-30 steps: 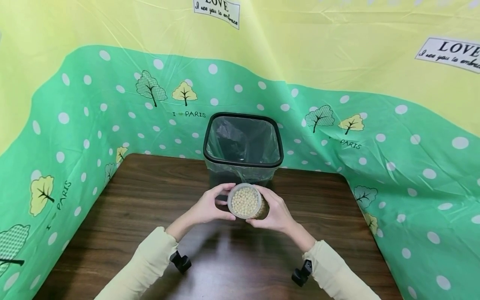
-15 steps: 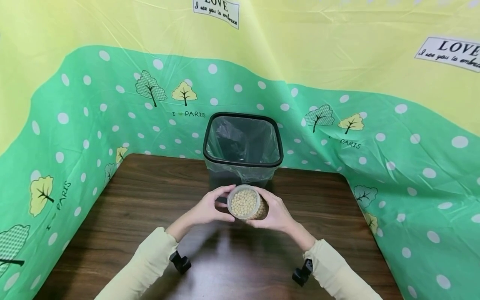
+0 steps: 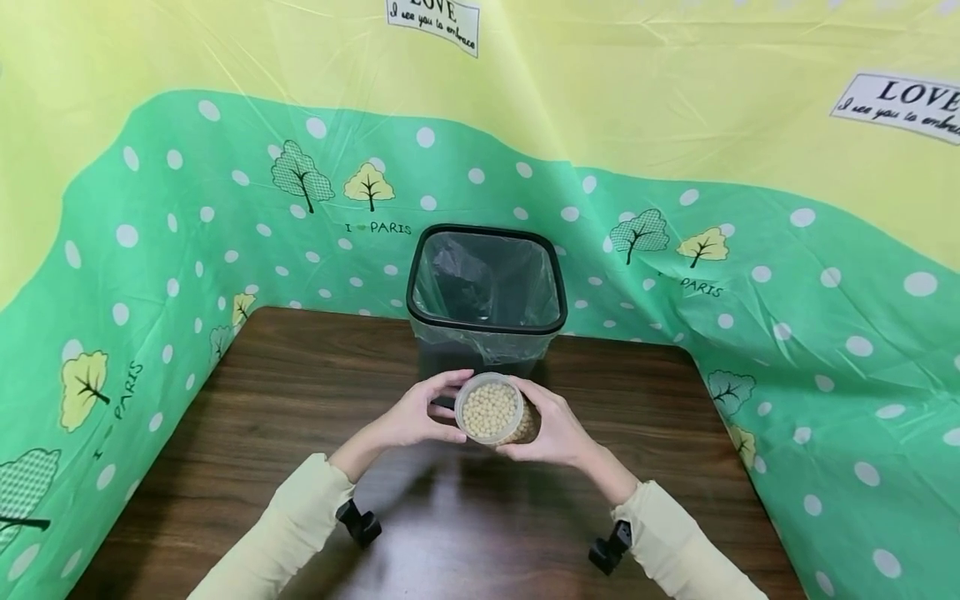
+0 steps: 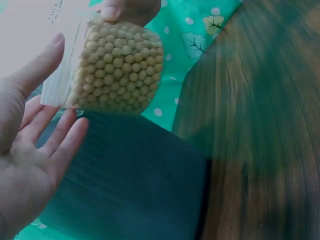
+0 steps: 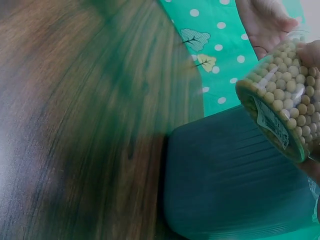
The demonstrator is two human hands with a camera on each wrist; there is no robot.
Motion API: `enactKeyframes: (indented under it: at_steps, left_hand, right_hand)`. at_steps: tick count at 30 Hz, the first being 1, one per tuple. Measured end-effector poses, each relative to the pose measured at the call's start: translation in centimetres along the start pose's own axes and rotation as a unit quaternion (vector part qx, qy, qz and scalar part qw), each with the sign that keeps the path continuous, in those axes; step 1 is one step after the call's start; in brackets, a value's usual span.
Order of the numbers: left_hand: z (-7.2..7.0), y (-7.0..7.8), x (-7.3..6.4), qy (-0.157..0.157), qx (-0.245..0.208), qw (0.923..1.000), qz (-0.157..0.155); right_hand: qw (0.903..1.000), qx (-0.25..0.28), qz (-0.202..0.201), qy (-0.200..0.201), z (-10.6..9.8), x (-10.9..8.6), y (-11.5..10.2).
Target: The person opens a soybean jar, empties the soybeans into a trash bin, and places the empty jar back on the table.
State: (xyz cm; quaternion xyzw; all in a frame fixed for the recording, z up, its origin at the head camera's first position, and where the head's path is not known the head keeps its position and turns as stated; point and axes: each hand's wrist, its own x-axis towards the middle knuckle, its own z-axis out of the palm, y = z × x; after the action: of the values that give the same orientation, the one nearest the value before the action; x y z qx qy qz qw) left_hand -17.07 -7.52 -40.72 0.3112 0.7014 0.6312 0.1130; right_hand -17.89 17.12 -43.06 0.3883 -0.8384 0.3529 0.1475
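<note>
A clear plastic jar (image 3: 490, 407) full of beige, bean-like balls is held above the table, tilted so its ribbed translucent lid (image 4: 60, 87) faces the left hand and the head camera. My right hand (image 3: 551, 425) grips the jar's body from the right, thumb on the near side. My left hand (image 3: 412, 411) makes a loose C beside the lid, its thumb and fingertips right at the rim. In the left wrist view, that hand's fingers (image 4: 62, 140) are mostly straight and spread. A label (image 5: 271, 121) shows on the jar's base in the right wrist view.
A dark bin (image 3: 487, 325) with a black rim and clear plastic liner stands just behind the jar at the table's far edge. The brown wooden table (image 3: 337, 358) is enclosed by a green and yellow printed cloth (image 3: 225, 183).
The jar has dropped very slightly in the head view. My left thumb has drawn back a little to the left, while my right hand keeps its grip on the jar.
</note>
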Motion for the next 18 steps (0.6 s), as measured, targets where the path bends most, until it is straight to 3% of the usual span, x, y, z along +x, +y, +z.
enactKeyframes:
  at_steps: [4, 8, 14, 16, 18]
  left_hand:
    - [0.3, -0.4, 0.0, 0.02, 0.0, 0.9998, 0.007]
    - [0.6, -1.4, 0.1, 0.039, -0.003, 0.9992, 0.004]
    - [-0.9, -2.2, 0.7, -0.013, -0.003, 0.9999, -0.002]
    - [-1.0, -2.2, 0.8, -0.023, 0.002, 0.9997, -0.001]
    - [-0.7, -2.2, 0.8, -0.014, 0.006, 0.9999, 0.004]
  right_hand:
    - [1.0, 0.004, -0.003, 0.002, 0.0, 0.1, -0.1]
    - [0.9995, 0.017, 0.027, 0.008, -0.2, 0.1, -0.3]
    - [0.9955, 0.075, 0.052, -0.029, -0.6, 0.3, -0.5]
    - [0.9967, 0.064, 0.041, -0.029, -0.6, 0.3, -0.4]
    - [0.9986, 0.043, 0.026, -0.016, -0.5, 0.3, -0.4]
